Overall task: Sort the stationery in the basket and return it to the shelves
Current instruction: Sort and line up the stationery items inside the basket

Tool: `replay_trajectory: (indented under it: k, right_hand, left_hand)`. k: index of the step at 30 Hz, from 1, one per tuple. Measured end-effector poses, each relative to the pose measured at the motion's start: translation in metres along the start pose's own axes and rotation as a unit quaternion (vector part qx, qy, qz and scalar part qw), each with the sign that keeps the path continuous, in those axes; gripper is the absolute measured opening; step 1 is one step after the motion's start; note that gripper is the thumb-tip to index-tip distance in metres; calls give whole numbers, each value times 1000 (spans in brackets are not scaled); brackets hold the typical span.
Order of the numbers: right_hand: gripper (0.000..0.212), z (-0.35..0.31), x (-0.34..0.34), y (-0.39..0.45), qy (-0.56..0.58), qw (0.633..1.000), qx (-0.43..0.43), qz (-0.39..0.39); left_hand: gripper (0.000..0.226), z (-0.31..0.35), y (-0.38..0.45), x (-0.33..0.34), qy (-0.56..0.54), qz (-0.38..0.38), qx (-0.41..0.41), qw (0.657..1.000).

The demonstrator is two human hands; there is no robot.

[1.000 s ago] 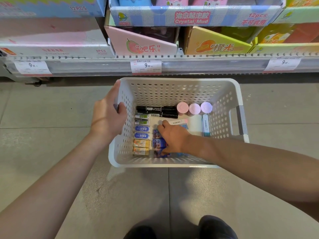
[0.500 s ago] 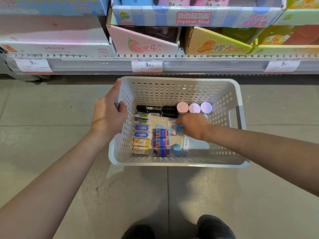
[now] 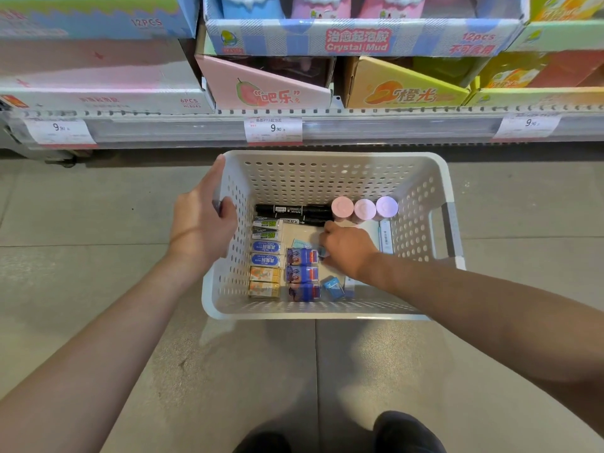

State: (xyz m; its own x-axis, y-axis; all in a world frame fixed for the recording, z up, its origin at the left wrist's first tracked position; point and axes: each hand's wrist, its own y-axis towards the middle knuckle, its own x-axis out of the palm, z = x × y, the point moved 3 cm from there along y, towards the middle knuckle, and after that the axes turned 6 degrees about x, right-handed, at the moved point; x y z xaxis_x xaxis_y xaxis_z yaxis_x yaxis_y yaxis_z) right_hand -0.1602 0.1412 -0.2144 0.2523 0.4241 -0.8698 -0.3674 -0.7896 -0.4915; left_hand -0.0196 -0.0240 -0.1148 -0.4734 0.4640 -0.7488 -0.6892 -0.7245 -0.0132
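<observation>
A white perforated plastic basket (image 3: 327,178) sits at the centre of the frame, held above a grey tiled floor (image 3: 81,207). The left hand (image 3: 201,223) grips the basket's left rim, thumb inside and fingers curled over the outside. The right hand (image 3: 348,250) reaches down into the basket with its fingers bent among the small packs; whether it actually holds one cannot be told. Inside, two black marker pens (image 3: 294,210) lie along the far wall, beside three round pastel lids (image 3: 364,208), two pink and one lilac. Down the left side runs a column of small eraser packs (image 3: 266,256) in green, blue and orange, their print too small to read, with three dark blue packs (image 3: 302,274) just beside them and a light blue clip-like piece (image 3: 333,286) near the front wall. Across the top of the frame runs a shelf edge (image 3: 392,129) carrying price tags (image 3: 273,129) reading "9.90". Above it stand a blue checked display box (image 3: 359,40) printed "Crystal Mud" and "12pcs", a pink carton (image 3: 268,93) marked "吧乐", and a yellow carton (image 3: 408,93) marked "橙光". Dark shoes (image 3: 405,433) show at the bottom edge.
</observation>
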Motion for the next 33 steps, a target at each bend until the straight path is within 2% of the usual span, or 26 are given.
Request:
replay_trajectory:
  k: [5,10,14,19,21,22,24,26,27,31,33]
  right_hand:
    - [25,-1,0,0,42,998,41,-5]
    - [32,3,-7,-3,79,995,66,-6]
    - [21,7,-11,-3,100,993,64,18]
    - [20,20,-30,-8,86,993,75,34]
    - [14,20,-37,-15,149,986,80,-13]
    - [13,19,-36,-18,216,971,80,-64]
    - [16,11,-28,-29,373,899,104,-203]
    - [16,4,-18,-39,463,824,123,-302]
    - [14,1,-14,-42,468,814,119,-321]
    - [9,-5,0,-43,410,849,87,-321]
    - [6,-3,3,-41,428,842,92,-314]
  left_hand:
    - [60,1,0,-1,-3,0,3,1000]
    - [60,2,0,-1,-8,5,6,1000]
    - [60,1,0,-1,-16,5,4,1000]
    - [61,0,-1,0,-21,2,10,1000]
    - [61,-1,-1,0,-19,1,14,1000]
    - [61,-1,0,0,-20,0,14,1000]
    - [61,0,0,0,-20,0,11,1000]
    - [61,0,-1,-1,-17,0,13,1000]
    - [61,1,-1,-1,-16,0,13,1000]
    - [61,2,0,-1,-6,-2,10,1000]
    - [61,1,0,-1,-6,-2,9,1000]
